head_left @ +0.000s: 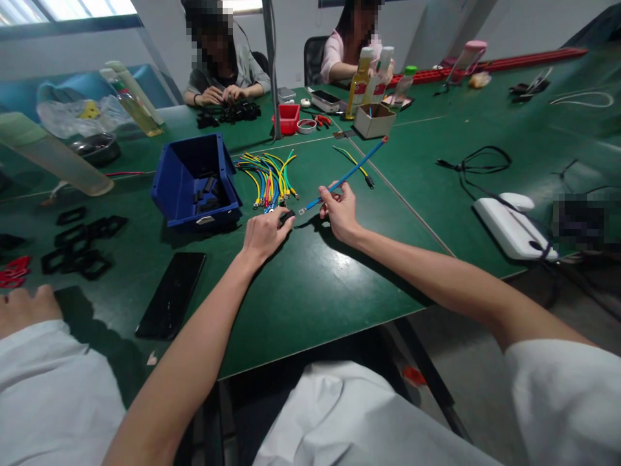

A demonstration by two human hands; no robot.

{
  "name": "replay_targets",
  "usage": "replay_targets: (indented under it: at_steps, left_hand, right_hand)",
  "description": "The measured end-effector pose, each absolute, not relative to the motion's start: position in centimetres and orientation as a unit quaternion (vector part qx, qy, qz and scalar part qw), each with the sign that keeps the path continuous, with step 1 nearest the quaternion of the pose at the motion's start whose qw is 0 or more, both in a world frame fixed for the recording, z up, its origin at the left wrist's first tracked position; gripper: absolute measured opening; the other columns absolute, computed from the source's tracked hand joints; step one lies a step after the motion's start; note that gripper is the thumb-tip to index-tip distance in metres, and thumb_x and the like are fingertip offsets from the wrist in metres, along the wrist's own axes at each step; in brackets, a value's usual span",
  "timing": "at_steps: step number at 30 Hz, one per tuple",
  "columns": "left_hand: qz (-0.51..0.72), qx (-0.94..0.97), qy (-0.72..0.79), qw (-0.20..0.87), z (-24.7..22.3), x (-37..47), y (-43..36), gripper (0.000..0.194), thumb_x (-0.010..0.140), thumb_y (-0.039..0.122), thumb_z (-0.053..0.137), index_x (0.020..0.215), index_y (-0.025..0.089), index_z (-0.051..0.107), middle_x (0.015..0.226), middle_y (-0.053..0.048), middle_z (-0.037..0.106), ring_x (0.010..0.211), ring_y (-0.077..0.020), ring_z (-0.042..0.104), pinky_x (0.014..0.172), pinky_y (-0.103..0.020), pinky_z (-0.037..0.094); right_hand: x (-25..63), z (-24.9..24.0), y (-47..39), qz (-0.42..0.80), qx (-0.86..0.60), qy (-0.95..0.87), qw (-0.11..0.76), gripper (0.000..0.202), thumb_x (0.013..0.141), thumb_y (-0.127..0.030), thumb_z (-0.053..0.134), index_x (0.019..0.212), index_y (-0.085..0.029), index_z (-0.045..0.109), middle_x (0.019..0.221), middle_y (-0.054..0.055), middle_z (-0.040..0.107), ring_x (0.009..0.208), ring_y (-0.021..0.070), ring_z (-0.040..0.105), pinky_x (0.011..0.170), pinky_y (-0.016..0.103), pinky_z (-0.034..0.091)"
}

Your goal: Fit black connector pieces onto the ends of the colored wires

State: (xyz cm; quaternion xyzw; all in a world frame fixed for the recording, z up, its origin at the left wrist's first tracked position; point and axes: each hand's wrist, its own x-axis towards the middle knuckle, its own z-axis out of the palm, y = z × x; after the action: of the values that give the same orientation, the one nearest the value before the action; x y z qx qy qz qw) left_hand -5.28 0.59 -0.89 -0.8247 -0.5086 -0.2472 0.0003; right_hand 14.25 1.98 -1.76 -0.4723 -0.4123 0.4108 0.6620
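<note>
My right hand pinches a blue cable that slants up to the right, a metal lug at its lower end. Close to that lug, my left hand is closed on a small black plastic piece. Just behind the left hand lies a bundle of yellow, green, blue and red cables with lugs on their ends. A blue bin stands left of the bundle, with small black pieces inside. Beyond my right hand rests a yellow-green cable with a black end.
A black phone and several black frames lie at the left. Two people sit across the green table, near bottles, a small box and a red bin. A white power device with black cords is at right.
</note>
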Motion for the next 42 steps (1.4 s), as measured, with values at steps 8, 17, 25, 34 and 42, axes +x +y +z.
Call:
replay_targets:
  at_steps: [8, 17, 25, 34, 42]
  left_hand:
    - [-0.260, -0.825, -0.501, -0.017, -0.83, -5.33, 0.55, 0.027, 0.089, 0.038, 0.056, 0.109, 0.022, 0.066, 0.071, 0.000, 0.069, 0.067, -0.0184, 0.065, 0.062, -0.027, 0.042]
    - [-0.273, -0.824, -0.496, -0.035, -0.92, -5.40, 0.71, 0.026, 0.088, 0.037, 0.057, 0.106, 0.021, 0.067, 0.068, 0.001, 0.068, 0.063, -0.0160, 0.064, 0.061, -0.026, 0.042]
    - [-0.273, -0.826, -0.492, -0.032, -0.92, -5.50, 0.78, 0.026, 0.088, 0.038, 0.056, 0.104, 0.022, 0.068, 0.070, 0.000, 0.069, 0.062, -0.0156, 0.063, 0.060, -0.025, 0.041]
    - [-0.276, -0.830, -0.485, -0.027, -1.05, -5.49, 0.75, 0.025, 0.088, 0.037, 0.055, 0.104, 0.023, 0.069, 0.072, 0.000, 0.070, 0.064, -0.0155, 0.063, 0.062, -0.025, 0.042]
    - [-0.264, -0.831, -0.489, -0.027, -0.83, -5.36, 0.74, 0.026, 0.087, 0.038, 0.056, 0.104, 0.023, 0.068, 0.071, 0.000, 0.070, 0.063, -0.0160, 0.064, 0.060, -0.025, 0.042]
  right_hand:
    - [14.17, -1.75, 1.90, 0.414, -0.457, -0.406, 0.674, 0.046, 0.072, -0.052, 0.073, 0.091, -0.026, 0.040, 0.060, -0.011, 0.049, 0.038, 0.0054, 0.046, 0.035, 0.017, 0.035]
    - [14.18, -1.73, 1.91, 0.412, -0.470, -0.408, 0.665, 0.047, 0.072, -0.055, 0.072, 0.091, -0.025, 0.040, 0.061, -0.010, 0.051, 0.038, 0.0049, 0.045, 0.035, 0.017, 0.034]
    - [14.08, -1.60, 1.89, 0.422, -0.460, -0.405, 0.668, 0.047, 0.071, -0.054, 0.073, 0.090, -0.025, 0.040, 0.062, -0.009, 0.054, 0.037, 0.0051, 0.044, 0.034, 0.018, 0.033]
    - [14.01, -1.53, 1.85, 0.418, -0.458, -0.412, 0.667, 0.047, 0.072, -0.054, 0.072, 0.090, -0.025, 0.040, 0.063, -0.009, 0.054, 0.037, 0.0049, 0.043, 0.034, 0.018, 0.034]
    - [13.96, -1.56, 1.85, 0.414, -0.464, -0.418, 0.663, 0.050, 0.070, -0.057, 0.073, 0.090, -0.025, 0.040, 0.062, -0.009, 0.055, 0.037, 0.0054, 0.043, 0.034, 0.018, 0.034]
